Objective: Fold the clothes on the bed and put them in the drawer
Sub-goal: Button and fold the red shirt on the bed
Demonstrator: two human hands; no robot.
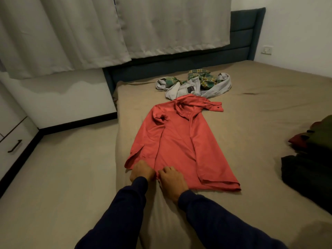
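Both hands, left hand (142,170) and right hand (171,178), curl their fingers onto the near hem of a soft, limp red shirt (179,146) spread on the bed (260,123); likely best gripped at hem corners.

Both arms in long dark navy-blue knit fabric sleeves (206,212), plain, no markings. Cuffs sit snug just behind each wrist. Left hand (142,170) and right hand (171,180) bare: no gloves, rings, watch.
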